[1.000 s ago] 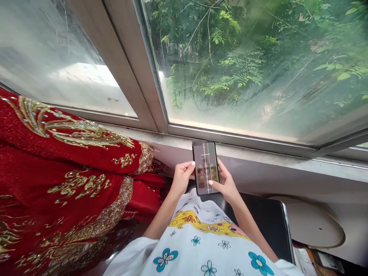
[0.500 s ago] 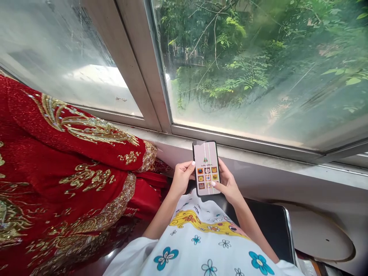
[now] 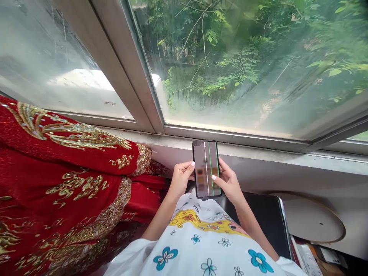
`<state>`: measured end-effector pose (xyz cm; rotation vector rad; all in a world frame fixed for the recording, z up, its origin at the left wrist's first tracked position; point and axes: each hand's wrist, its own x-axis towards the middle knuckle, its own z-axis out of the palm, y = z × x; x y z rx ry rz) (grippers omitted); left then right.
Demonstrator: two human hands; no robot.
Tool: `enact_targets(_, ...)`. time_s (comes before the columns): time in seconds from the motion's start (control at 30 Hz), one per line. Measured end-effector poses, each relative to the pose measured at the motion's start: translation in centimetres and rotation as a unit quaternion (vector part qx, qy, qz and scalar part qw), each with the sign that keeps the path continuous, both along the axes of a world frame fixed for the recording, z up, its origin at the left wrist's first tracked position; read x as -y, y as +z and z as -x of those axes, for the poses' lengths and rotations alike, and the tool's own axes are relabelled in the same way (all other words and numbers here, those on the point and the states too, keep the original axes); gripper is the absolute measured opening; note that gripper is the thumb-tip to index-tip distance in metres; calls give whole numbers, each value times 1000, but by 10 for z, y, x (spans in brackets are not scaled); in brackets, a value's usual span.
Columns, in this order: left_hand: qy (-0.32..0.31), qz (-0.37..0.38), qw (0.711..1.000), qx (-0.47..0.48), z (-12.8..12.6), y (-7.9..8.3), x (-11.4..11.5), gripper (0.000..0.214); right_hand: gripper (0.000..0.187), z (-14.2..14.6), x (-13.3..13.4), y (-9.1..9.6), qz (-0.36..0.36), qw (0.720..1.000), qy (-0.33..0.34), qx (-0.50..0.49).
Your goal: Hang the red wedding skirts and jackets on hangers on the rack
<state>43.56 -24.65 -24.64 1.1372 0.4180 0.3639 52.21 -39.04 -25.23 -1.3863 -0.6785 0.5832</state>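
A smartphone (image 3: 203, 180) in a dark case is held upright in front of me between both hands. Bright white and green vertical lines run down its screen, and the picture behind them is dim and blurred. My left hand (image 3: 183, 177) grips the phone's left edge, thumb along the side and the other fingers partly hidden behind. On the other side, my right hand (image 3: 229, 182) supports the right edge, its thumb resting on the lower part of the screen. Below the phone spreads a white garment (image 3: 207, 245) with blue flowers and a yellow band.
On the left hangs a red garment (image 3: 94, 165) with gold embroidery. Ahead, a window frame (image 3: 126, 69) stands above a pale sill (image 3: 244, 151), with greenery outside. A black padded surface (image 3: 261, 218) lies at right, beside an oval white panel (image 3: 313, 220).
The phone screen has gone from a clear grid of small pictures to a dimmed, blurred display. My right thumb has shifted slightly upward on it. My view has turned a little to the right.
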Motion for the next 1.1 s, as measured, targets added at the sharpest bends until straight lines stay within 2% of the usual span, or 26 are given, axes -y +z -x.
enact_targets(0.23, -13, 12, 1000, 3, -1, 1, 2, 30, 82, 2, 10, 2, 6, 999, 46, 23)
enact_targets(0.47, -12, 21, 1000, -2, 2, 6, 3, 31, 80, 8, 9, 5, -15, 999, 44, 18)
enact_targets(0.6, -34, 21, 999, -6, 3, 7, 3, 33, 78, 11, 10, 4, -26, 999, 37, 3)
enact_targets(0.73, -50, 22, 998, -6, 2, 8, 7, 33, 76, 13, 13, 2, -33, 999, 12, -6)
enact_targets(0.9, -72, 25, 997, -15, -2, 7, 15, 32, 71, 18, 19, 1, -16, 998, -64, -8)
enact_targets(1.1, -100, 34, 994, -42, -7, 7, 25, 33, 69, 20, 33, 5, -25, 996, -76, -33)
